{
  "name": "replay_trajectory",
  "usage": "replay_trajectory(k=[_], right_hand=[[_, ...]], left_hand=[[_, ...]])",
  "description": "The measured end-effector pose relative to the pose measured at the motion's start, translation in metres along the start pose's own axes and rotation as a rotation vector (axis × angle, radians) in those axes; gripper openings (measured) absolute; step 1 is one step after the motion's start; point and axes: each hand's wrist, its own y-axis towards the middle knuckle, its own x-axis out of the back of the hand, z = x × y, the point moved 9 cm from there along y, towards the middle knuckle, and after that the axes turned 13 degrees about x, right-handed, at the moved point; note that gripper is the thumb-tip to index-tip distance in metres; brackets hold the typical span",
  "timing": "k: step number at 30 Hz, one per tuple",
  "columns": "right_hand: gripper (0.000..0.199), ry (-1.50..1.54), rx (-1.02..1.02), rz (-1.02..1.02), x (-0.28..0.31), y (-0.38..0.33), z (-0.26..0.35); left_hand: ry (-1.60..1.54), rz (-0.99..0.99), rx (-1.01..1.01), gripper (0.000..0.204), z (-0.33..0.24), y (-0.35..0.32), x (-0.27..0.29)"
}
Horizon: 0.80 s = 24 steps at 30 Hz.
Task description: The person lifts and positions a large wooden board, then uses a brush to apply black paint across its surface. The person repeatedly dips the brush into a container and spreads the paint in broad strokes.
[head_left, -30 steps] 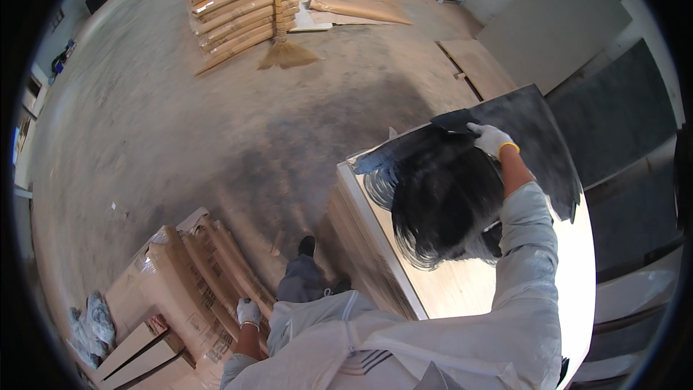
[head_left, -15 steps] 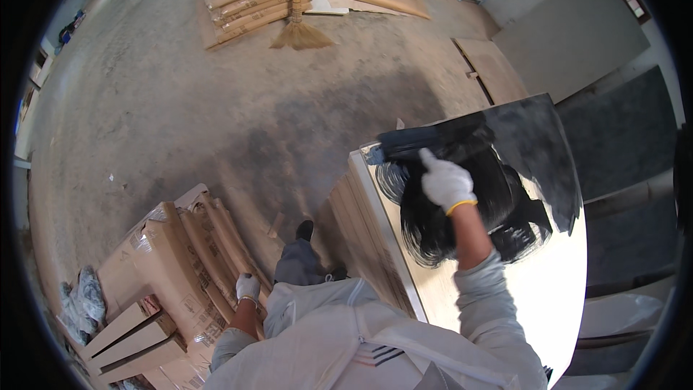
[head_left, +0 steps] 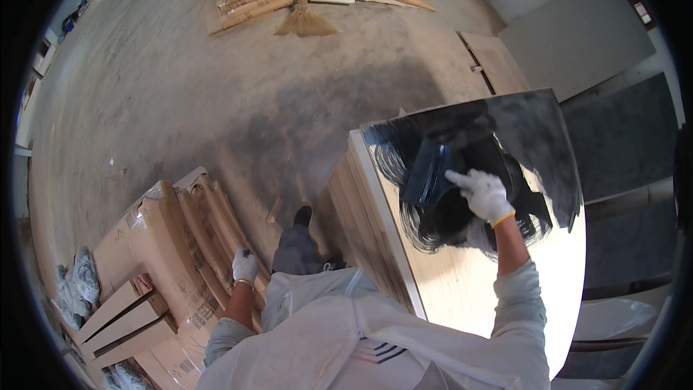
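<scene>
In from the left edge of the smooth pale panel (head_left: 462, 282), toward its far-left corner, the knit-gloved right hand (head_left: 485, 195) is half curled, index finger outstretched, holding a flat, oblong dark spreader (head_left: 427, 175) over glossy, swirl-edged black coating (head_left: 458, 220); the left hand (head_left: 245, 266) curls loosely, contents unclear. Since the earlier frame, the right hand has shifted rightward, away from the far edge
</scene>
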Motion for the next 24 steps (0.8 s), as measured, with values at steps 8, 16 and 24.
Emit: replay_trajectory(k=[8, 16, 24], right_hand=[[0.052, 0.046, 0.378, -0.007, 0.017, 0.116, 0.019], [0.059, -0.118, 0.461, 0.210, 0.024, 0.094, 0.030], [0.059, -0.188, 0.513, 0.226, 0.038, 0.146, 0.052]], left_hand=[[0.092, 0.038, -0.006, 0.034, 0.032, -0.015, -0.018], [-0.098, -0.020, -0.025, 0.034, 0.010, -0.045, -0.010], [-0.175, -0.082, -0.028, 0.034, 0.022, -0.051, 0.002]])
